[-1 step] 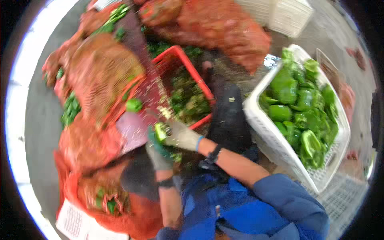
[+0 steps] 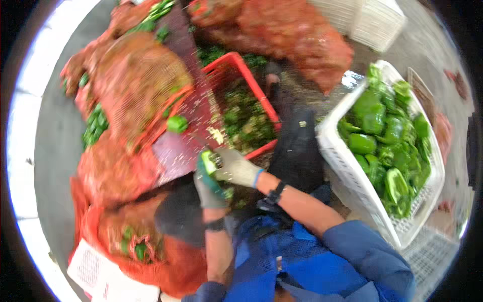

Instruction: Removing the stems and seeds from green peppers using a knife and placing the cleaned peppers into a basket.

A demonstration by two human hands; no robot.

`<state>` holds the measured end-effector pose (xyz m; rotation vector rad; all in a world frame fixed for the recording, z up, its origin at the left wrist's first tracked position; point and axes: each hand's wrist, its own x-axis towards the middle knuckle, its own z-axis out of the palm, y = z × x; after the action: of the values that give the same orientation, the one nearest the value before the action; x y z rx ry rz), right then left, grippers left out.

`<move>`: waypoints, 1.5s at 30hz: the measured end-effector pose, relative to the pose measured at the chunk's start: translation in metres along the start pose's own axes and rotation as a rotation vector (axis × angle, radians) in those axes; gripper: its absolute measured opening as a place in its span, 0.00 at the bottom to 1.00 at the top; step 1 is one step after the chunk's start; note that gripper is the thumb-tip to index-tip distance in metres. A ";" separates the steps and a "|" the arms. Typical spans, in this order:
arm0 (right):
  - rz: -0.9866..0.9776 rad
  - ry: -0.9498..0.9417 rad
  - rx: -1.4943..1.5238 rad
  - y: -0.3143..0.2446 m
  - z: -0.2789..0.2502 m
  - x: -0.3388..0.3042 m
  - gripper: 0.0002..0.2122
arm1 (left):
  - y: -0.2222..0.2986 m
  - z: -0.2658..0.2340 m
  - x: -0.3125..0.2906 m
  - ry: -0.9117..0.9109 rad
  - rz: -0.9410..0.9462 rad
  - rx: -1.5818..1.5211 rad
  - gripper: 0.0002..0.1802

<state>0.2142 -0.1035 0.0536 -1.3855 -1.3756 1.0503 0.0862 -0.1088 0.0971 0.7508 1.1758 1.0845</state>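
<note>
My left hand, in a green and white glove, is closed around a cut green bell pepper with its pale inside showing. Against that pepper's right side presses my right hand, in a pale glove, fingers curled. A thin dark shape sticks out past its fingertips, too blurred to name. Beyond my hands, a whole green bell pepper lies on a dark red board strewn with pale seeds and scraps. Beside the board, a red crate holds pepper cores and trimmings.
On the right stands a white crate heaped with green peppers, some cut open. Orange mesh sacks crowd the left, and another large sack lies at the back. White baskets stand at the far right.
The whole view has shifted a little, so most things sit farther right in the picture. Both hands stay together at the cut pepper.
</note>
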 end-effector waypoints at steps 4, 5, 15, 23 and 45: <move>0.308 -0.392 0.148 -0.043 -0.016 0.003 0.18 | -0.055 -0.060 0.019 -0.099 -0.040 -0.323 0.31; 0.213 -0.338 0.224 -0.032 -0.010 0.000 0.16 | -0.071 -0.073 0.029 -0.158 0.043 -0.242 0.32; 0.040 -0.221 -0.016 -0.029 0.016 0.001 0.18 | -0.056 -0.062 0.027 -0.090 -0.024 -0.515 0.29; 0.430 0.075 0.419 -0.035 0.015 0.006 0.19 | -0.048 -0.076 0.031 0.010 0.013 -0.826 0.26; -0.378 0.246 -0.457 -0.024 0.043 0.164 0.25 | -0.025 -0.123 0.137 0.350 0.694 1.142 0.40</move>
<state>0.1704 0.0612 0.0700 -1.4355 -1.6672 0.3152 -0.0229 0.0026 -0.0033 2.0189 1.9238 1.0485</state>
